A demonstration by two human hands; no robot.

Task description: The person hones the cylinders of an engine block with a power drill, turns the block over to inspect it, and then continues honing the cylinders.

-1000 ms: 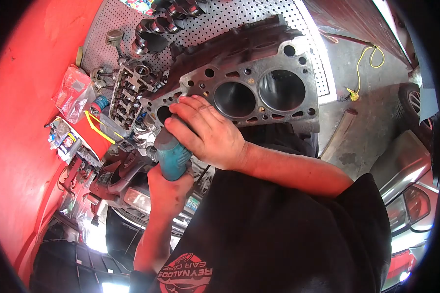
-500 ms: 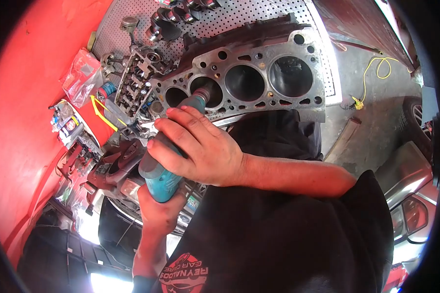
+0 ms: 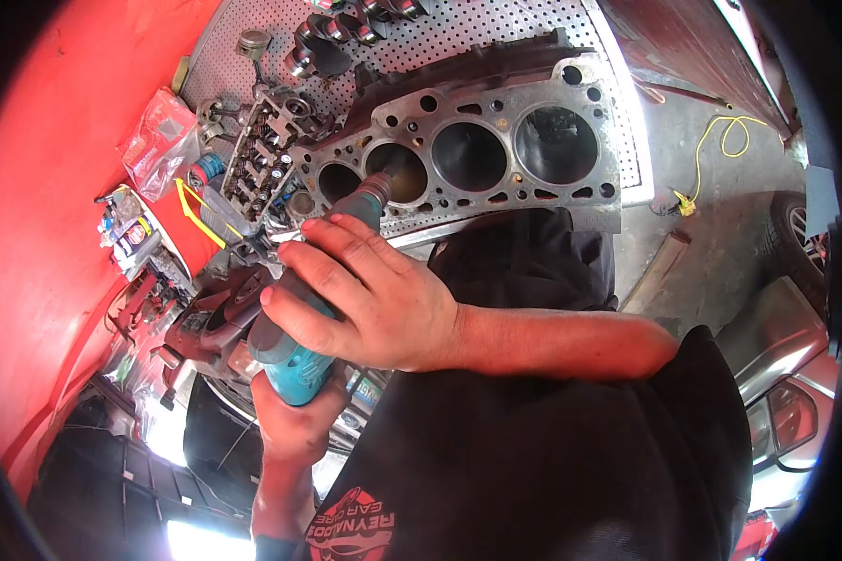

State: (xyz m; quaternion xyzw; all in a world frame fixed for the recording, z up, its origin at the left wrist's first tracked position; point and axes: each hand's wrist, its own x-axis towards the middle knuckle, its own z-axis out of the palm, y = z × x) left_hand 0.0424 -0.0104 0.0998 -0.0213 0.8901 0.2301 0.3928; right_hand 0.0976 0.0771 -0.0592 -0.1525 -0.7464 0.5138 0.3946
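Note:
A teal and black power tool (image 3: 295,360) is held in both hands. My left hand (image 3: 295,421) is closed around its lower end. Across its top lies my right hand (image 3: 374,304), fingers wrapped over the body. The tool's nose (image 3: 376,187) is at the edge of the second bore from the left (image 3: 407,166) in a metal engine block (image 3: 421,140). What is fitted to the nose is hard to make out inside the bore.
The block lies on a perforated metal table (image 3: 243,19). A cylinder head (image 3: 262,154), a piston with rod (image 3: 253,42) and a crankshaft (image 3: 332,37) lie on its left part. A yellow cord (image 3: 697,173) and a tyre (image 3: 791,229) are on the right.
The tool and both hands have shifted down and left, and the nose has drawn back from the bore. More of the bore's inside now shows.

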